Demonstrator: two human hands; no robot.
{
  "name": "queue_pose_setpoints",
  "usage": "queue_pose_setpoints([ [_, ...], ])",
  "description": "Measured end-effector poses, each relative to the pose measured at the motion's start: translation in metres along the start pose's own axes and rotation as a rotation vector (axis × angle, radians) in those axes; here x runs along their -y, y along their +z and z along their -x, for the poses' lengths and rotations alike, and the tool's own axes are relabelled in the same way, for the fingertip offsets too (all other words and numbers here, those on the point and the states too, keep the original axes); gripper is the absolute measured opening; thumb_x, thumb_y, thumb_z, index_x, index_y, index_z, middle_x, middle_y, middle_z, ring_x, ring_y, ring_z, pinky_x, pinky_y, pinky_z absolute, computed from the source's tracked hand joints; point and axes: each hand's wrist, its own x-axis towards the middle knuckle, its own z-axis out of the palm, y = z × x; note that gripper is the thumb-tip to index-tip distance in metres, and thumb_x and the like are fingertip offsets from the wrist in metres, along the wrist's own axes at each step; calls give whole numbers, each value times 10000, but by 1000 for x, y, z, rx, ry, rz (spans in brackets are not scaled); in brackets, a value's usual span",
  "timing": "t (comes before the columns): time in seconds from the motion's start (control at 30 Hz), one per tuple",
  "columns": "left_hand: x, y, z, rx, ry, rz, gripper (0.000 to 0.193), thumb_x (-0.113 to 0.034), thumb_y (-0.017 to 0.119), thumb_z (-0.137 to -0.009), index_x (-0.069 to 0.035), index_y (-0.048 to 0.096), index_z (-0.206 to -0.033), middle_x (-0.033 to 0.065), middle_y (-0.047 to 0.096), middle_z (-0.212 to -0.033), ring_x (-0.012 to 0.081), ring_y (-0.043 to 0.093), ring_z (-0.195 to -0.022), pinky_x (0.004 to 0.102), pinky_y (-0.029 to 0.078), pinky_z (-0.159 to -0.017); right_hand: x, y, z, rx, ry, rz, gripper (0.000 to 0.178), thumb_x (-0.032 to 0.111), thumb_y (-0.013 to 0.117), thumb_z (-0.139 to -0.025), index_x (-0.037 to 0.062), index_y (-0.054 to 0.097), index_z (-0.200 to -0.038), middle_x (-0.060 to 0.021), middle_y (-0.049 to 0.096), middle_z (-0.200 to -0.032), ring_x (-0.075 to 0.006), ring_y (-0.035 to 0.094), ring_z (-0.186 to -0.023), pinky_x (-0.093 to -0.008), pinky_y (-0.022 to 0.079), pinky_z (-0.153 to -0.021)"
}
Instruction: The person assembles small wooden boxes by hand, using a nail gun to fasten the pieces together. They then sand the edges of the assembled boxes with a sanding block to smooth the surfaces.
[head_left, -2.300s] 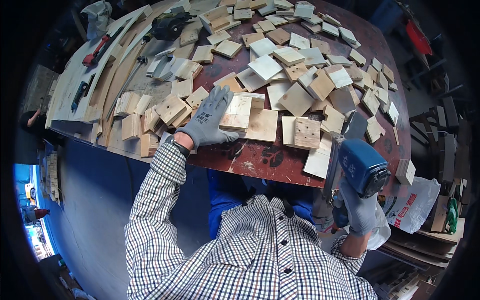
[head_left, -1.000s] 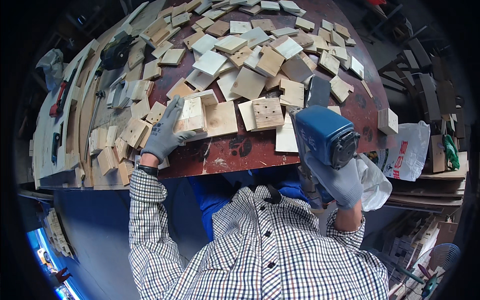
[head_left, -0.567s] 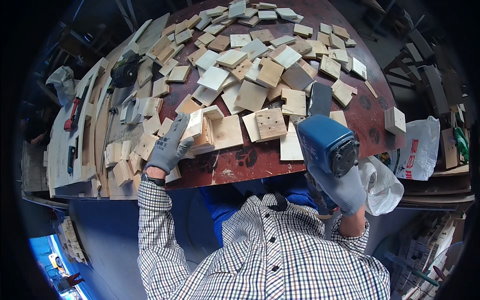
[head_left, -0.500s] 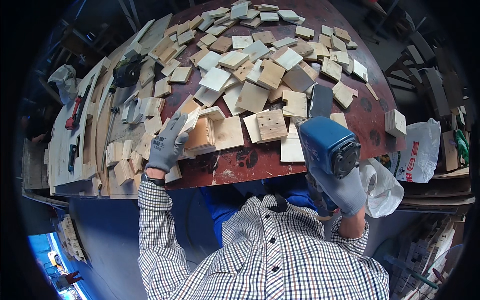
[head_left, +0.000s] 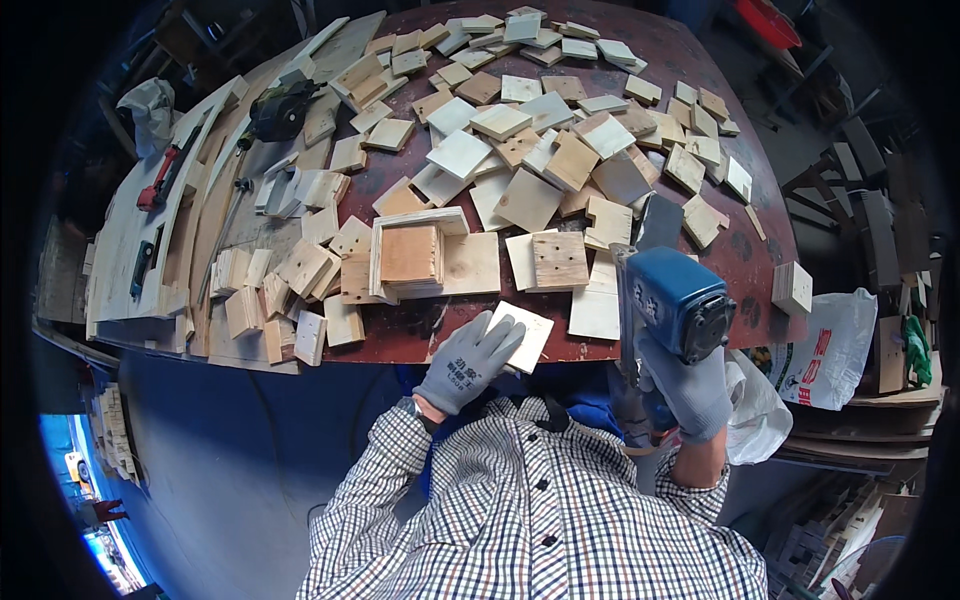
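My left hand point(head_left: 468, 362), in a grey glove, grips a small pale square wooden block point(head_left: 530, 336) at the table's front edge, thumb side toward me. In my right hand point(head_left: 688, 388), also gloved, is a blue nail gun point(head_left: 676, 298), held upright with its black magazine end toward me and its dark nose over the table. Between and beyond the hands sits an L-shaped plywood jig point(head_left: 472, 262) with a reddish-brown square block point(head_left: 410, 254) in its corner. Right of it lies a square block with nail holes point(head_left: 560, 260).
Many loose wooden squares point(head_left: 528, 198) are heaped over the dark red table point(head_left: 400, 335). Left stand smaller blocks point(head_left: 243, 312), a black tool point(head_left: 284, 110) and a red-handled tool point(head_left: 160, 180) on boards. A white plastic bag point(head_left: 824, 350) hangs at the right edge.
My left hand has moved from the jig rightward and nearer to me, with a pale block in it. The block in the jig's corner now shows uncovered. The nail gun has barely moved.
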Motion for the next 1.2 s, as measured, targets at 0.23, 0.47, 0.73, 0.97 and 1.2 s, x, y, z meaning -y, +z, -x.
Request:
queue_pose_setpoints([
  [0.23, -27, -14, -17, -86, -290, 146, 719, -617, 658, -916, -132, 603, -1444, 135, 480, -1567, 370, 395, -1456, 545, 308, -1206, 1, 15, -6, 50, -110, 22, 281, 55, 744, -893, 14, 659, -1157, -60, 695, -820, -143, 647, -618, -305, 507, -548],
  [0.47, 101, -60, 11, -284, -663, -86, 769, -522, 803, -862, -158, 584, -1503, 189, 386, -1652, 525, 337, -1475, 621, 340, -1187, 2, 24, -12, 39, -146, 77, 230, 66, 731, -902, 16, 652, -1111, -51, 659, -729, -131, 606, -534, -299, 469, -491],
  [0.73, 124, -34, 15, -170, -541, -29, 846, -484, 795, -864, -124, 482, -1562, 113, 438, -1639, 347, 532, -1389, 433, 445, -1156, 7, 29, -12, 27, -116, 86, 185, 68, 729, -909, 18, 662, -1075, -49, 663, -724, -131, 621, -546, -291, 482, -507],
  [0.97, 100, -52, 0, -97, -803, 23, 875, -532, 838, -820, -182, 516, -1554, 301, 323, -1644, 459, 525, -1362, 511, 474, -1118, 6, 34, -24, 107, -37, 150, 331, 80, 781, -895, 22, 682, -1206, -80, 740, -975, -160, 716, -784, -310, 569, -667],
  [1.2, 108, -39, 3, -267, -829, 242, 910, -595, 876, -738, -99, 616, -1456, 205, 641, -1332, 357, 681, -1187, 425, 588, -956, 60, 64, -45, 273, 120, 82, 273, 107, 765, -917, 8, 695, -1161, -48, 716, -837, -99, 664, -655, -273, 522, -553],
])
